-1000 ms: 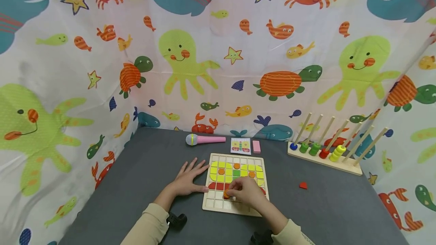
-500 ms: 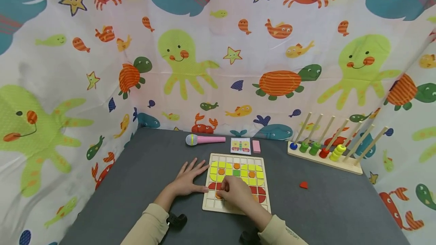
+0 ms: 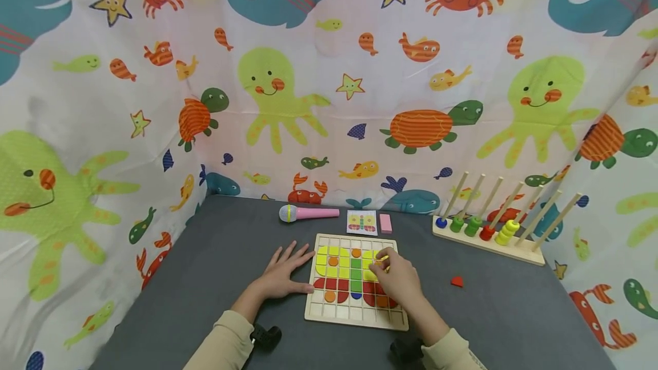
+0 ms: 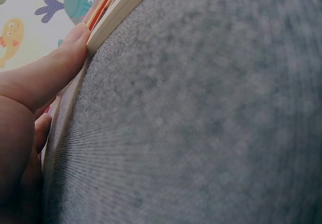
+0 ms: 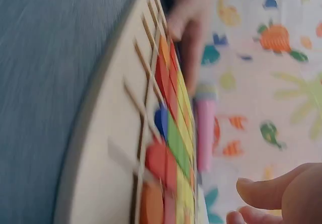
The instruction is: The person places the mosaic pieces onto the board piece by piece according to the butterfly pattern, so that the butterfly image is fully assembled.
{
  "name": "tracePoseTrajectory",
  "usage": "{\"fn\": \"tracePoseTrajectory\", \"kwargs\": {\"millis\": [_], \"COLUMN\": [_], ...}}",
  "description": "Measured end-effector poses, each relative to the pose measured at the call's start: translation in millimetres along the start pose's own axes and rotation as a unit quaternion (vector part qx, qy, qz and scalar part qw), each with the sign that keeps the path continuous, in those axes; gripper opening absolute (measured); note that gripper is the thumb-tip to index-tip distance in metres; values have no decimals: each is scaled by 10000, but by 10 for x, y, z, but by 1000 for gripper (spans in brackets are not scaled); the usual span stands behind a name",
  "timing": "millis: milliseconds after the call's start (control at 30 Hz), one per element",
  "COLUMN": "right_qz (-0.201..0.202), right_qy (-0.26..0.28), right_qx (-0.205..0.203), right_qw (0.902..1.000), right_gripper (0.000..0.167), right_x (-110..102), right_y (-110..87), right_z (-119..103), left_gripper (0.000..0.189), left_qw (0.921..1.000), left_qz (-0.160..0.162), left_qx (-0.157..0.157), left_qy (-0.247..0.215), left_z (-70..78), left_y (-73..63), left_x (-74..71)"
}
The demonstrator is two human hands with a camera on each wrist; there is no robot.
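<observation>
A wooden grid board [image 3: 360, 322] lies on the table, set with flat yellow, green, red, blue and orange pieces in a butterfly-like pattern. My left hand [image 3: 280, 274] lies spread at its left side, index finger and thumb touching the edge; the left wrist view shows the thumb [image 4: 70, 58] against the wooden side. Over the board's right part is my right hand [image 3: 401, 278], fingers loosely bent, with nothing seen between thumb and fingers in the right wrist view. An orange round piece [image 3: 329, 296] sits in the lower left, beside a red piece [image 3: 342, 297]. The right hand hides some upper-right pieces.
Behind the board lie a pink toy microphone [image 3: 313, 213], a picture card [image 3: 362, 222] and a pink block [image 3: 385, 223]. A wooden peg stand [image 3: 524, 253] with colored rings is at the back right. A loose red piece [image 3: 457, 281] lies right of the board.
My right hand brought an orange round piece left across the board, let it go at the lower left, then moved right and up over the board. The left hand stays put.
</observation>
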State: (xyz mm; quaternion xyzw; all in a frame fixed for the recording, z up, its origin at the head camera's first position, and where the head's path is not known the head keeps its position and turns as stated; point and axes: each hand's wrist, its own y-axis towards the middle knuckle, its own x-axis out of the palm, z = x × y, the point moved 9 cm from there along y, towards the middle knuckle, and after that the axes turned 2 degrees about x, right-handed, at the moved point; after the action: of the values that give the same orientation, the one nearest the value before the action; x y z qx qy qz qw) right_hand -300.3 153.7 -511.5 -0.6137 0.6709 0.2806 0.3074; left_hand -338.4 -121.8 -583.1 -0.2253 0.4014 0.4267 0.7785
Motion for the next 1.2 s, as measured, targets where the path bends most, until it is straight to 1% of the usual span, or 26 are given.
{"fn": "tracePoseTrajectory", "kwargs": {"millis": [67,200,267,400,433,500,600,667,700,767,833,933,1067,1200], "right_qz": [69,168,250,418,456,506,423,307,246,133,44,2,46,-15], "right_qy": [53,-11,-153,-458,-559,-712,-915,-993,-1015,-1034,-986,-829,-429,49], "right_qx": [86,260,302,315,379,707,1425,1827,1923,1994,1921,1728,1452,1198], "right_qw": [9999,9995,9991,9976,9967,9937,9846,9777,9758,9744,9764,9815,9885,9928], "right_gripper": [33,34,34,34,35,43,59,63,62,53,45,35,28,27], "right_x": [-120,-338,-452,-704,-766,-877,-978,-998,-1000,-994,-985,-965,-906,-779], "right_y": [6,-22,-28,-1,9,21,23,20,22,33,54,91,111,108], "right_z": [151,486,655,964,1049,1236,1509,1646,1688,1737,1739,1682,1513,1233], "left_gripper": [101,100,101,99,99,99,98,97,98,98,99,99,99,100], "left_qw": [10000,10000,10000,10000,9999,9999,9999,9999,9999,9998,9998,9999,10000,10000], "left_qz": [36,36,44,9,1,-40,-31,-47,-56,-80,-91,-56,8,22], "left_qx": [-18,-25,-9,-91,-99,-126,-118,-123,-141,-158,-145,-99,-38,-40], "left_qy": [-27,-65,-55,20,36,58,49,41,47,56,82,54,-48,-59], "left_z": [3,13,21,10,8,7,15,19,17,17,24,39,52,37], "left_y": [-4,-9,-11,-18,-20,-25,-32,-35,-34,-29,-23,-13,-9,-13], "left_x": [-3,1,-5,-17,-19,-19,-29,-33,-32,-28,-23,-23,-26,-17]}}
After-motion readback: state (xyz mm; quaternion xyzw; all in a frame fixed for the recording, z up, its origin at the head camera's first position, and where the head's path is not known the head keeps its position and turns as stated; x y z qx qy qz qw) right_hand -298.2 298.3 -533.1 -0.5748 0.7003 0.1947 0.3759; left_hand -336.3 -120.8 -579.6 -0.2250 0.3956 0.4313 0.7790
